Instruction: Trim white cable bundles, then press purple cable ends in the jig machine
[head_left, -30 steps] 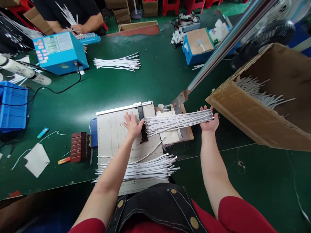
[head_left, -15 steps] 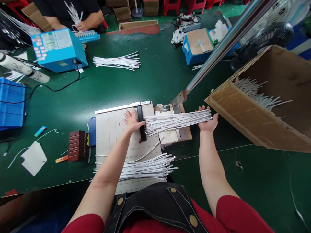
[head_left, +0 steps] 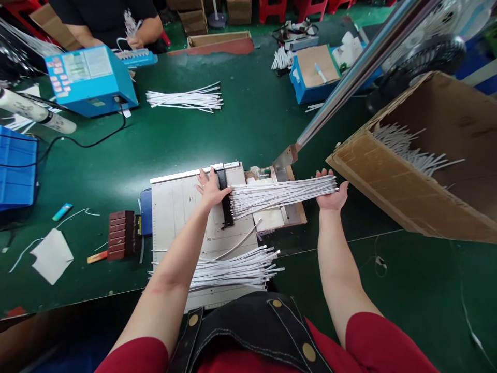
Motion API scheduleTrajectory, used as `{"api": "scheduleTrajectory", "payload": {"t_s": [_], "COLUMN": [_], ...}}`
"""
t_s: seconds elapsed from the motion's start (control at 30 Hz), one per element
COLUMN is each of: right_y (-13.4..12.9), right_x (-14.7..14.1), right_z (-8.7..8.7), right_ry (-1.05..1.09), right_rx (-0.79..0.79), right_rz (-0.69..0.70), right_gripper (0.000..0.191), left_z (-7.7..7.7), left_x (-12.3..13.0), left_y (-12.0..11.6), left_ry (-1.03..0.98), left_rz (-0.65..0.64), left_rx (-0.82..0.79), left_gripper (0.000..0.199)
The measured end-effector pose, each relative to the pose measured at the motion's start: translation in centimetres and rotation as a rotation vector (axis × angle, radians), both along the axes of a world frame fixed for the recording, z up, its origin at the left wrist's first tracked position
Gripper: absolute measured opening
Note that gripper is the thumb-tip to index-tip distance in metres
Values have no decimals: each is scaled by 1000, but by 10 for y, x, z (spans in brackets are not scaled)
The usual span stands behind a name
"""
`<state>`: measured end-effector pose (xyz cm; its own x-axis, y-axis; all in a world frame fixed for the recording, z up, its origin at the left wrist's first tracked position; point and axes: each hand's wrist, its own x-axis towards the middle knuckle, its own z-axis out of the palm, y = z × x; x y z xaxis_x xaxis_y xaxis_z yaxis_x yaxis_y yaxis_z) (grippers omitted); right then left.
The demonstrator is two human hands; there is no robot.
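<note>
A paper cutter with a pale board (head_left: 171,207) lies before me, its long metal arm (head_left: 334,98) raised to the upper right. My left hand (head_left: 212,191) is spread open on the board, fingertips near the top rail and thumb by the black stop bar (head_left: 226,204). From this bar a bundle of white flat cables (head_left: 275,196) runs right, across the cutter's edge. Its right ends rest in my right hand (head_left: 333,198), palm up and cupped around them. A second pile of white cables (head_left: 236,268) lies on the board's near part, with one loose cable (head_left: 243,239) above it.
At right stands a cardboard box (head_left: 388,186) holding more cables. Another cable bundle (head_left: 184,98) lies farther back. A blue machine (head_left: 91,80), blue bin (head_left: 17,168), brown block (head_left: 120,235) and paper scrap (head_left: 52,256) are at left. A co-worker's hands (head_left: 135,41) hold cables across the table.
My left hand has slid slightly away from me, its fingertips now at the top rail. My right hand and the bundle stay put. The co-worker's hand has shifted a little right.
</note>
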<state>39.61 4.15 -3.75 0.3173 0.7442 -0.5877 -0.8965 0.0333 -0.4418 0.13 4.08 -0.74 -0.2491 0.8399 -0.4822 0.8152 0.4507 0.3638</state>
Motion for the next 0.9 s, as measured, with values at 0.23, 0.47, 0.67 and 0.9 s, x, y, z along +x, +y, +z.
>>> {"api": "scheduleTrajectory", "payload": {"t_s": [0.23, 0.47, 0.67, 0.9], "right_y": [1, 0, 0, -2], "right_x": [0, 1, 2, 1], "right_z": [0, -2, 0, -1], "right_ry": [-4, 28, 16, 22], "right_rx": [-7, 10, 15, 41], "right_rz": [-6, -14, 1, 12], "right_gripper": [65, 64, 65, 61], "left_z": [-1, 0, 1, 1], "left_x": [-5, -2, -5, -4], "left_y": [7, -22, -32, -45], "left_ry": [-4, -37, -27, -12], "left_rz": [5, -30, -15, -18], "left_rx": [-10, -43, -49, -53], "left_gripper": [123, 133, 126, 129]}}
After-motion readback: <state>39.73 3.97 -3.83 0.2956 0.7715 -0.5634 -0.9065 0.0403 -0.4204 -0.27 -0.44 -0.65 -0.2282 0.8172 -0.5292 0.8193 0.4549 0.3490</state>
